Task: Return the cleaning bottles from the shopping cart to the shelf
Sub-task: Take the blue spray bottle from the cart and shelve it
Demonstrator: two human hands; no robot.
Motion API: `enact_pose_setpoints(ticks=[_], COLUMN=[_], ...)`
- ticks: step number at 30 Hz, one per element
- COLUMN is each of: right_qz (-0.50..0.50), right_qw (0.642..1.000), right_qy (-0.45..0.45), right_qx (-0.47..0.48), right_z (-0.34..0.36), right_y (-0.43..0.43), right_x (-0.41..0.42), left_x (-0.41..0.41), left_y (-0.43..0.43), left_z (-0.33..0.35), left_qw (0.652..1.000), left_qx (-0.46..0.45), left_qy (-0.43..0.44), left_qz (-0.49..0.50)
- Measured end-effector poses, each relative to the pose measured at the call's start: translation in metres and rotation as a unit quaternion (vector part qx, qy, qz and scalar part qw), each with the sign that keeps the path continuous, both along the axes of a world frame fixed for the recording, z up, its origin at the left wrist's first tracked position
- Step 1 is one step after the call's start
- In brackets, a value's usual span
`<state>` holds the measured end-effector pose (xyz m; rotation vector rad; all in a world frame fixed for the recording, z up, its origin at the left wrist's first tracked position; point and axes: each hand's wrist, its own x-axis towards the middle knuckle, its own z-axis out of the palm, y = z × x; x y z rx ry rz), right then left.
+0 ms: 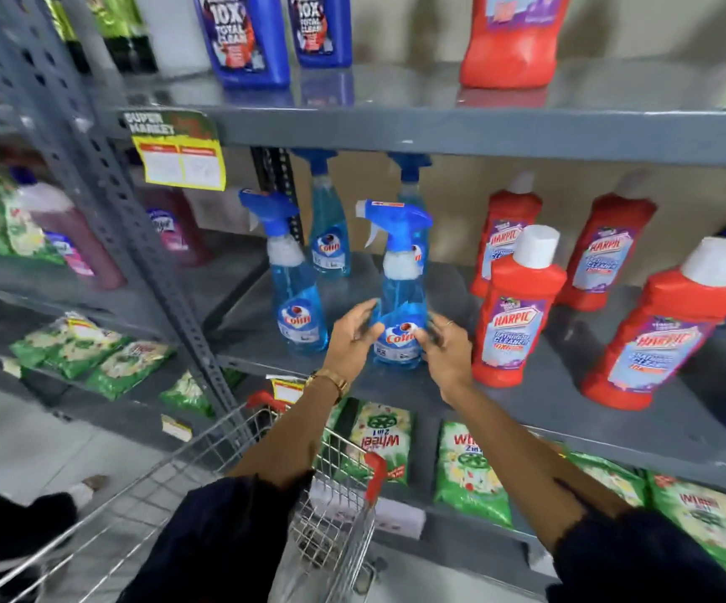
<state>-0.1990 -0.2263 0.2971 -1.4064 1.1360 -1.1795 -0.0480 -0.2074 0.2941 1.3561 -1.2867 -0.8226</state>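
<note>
A blue Colin spray bottle (401,293) stands upright on the grey middle shelf (539,411), near its front edge. My left hand (352,337) cups its left side with the thumb on the label. My right hand (448,348) presses its right side, fingertips on the label. A second Colin spray bottle (295,298) stands just to the left, apart from it, and two more (330,237) stand behind. The wire shopping cart (221,454) sits below my forearms; its contents are hidden by my arms.
Red Harpic bottles (520,315) stand close on the right, another (652,337) further right. Blue and red bottles (248,37) fill the top shelf. Green detergent packs (470,472) lie on the lower shelf. A grey upright post (134,219) stands left.
</note>
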Motion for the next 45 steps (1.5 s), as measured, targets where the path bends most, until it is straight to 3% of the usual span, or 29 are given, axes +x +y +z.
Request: enact_pose_setpoints(ticks=[11,18,20,23,25,28,31,33,35,38,45], right_qz=[-0.021,-0.021,-0.014,-0.049,-0.124,-0.313,-0.486,-0.531,-0.505,-0.399,-0.421], right_qw=[0.998,0.998,0.998,0.997,0.99,0.941,0.859,0.831,0.849,0.91,0.898], right_qy=[0.039,0.027,0.012,0.02,0.033,0.037,0.056,0.113,0.139,0.108,0.114], right_qx=[-0.036,-0.048,-0.052,-0.054,-0.057,-0.128,-0.151,-0.118,-0.065,-0.027,-0.064], right_z=[-0.009,-0.011,-0.016,-0.035,-0.041,-0.039,-0.042,-0.046,-0.047,-0.046,-0.063], right_y=[-0.013,0.002,0.02,0.057,0.078,0.089,0.079,0.064,0.048,0.026,0.006], right_x=[-0.003,-0.011,-0.027,-0.077,-0.12,-0.188,-0.263,-0.311,-0.351,-0.379,-0.366], left_x=[-0.005,-0.014,-0.028,-0.067,-0.109,-0.179,-0.247,-0.276,-0.293,-0.3,-0.301], left_y=[-0.018,-0.006,0.011,0.053,0.082,0.095,0.072,0.045,0.014,-0.027,-0.045], left_z=[-0.011,-0.008,-0.016,-0.041,-0.054,-0.062,-0.051,-0.041,-0.034,-0.034,-0.058], left_qw=[0.999,0.998,0.995,0.98,0.985,0.979,0.98,0.991,0.993,0.988,0.987], left_qx=[-0.018,-0.026,-0.038,-0.088,-0.11,-0.13,-0.102,-0.048,-0.005,0.055,0.057], left_qy=[0.027,0.058,0.076,0.0,-0.061,-0.147,-0.117,-0.053,-0.015,0.001,0.001], left_qz=[-0.017,0.005,0.056,0.176,0.115,-0.048,-0.122,-0.117,-0.119,-0.146,-0.153])
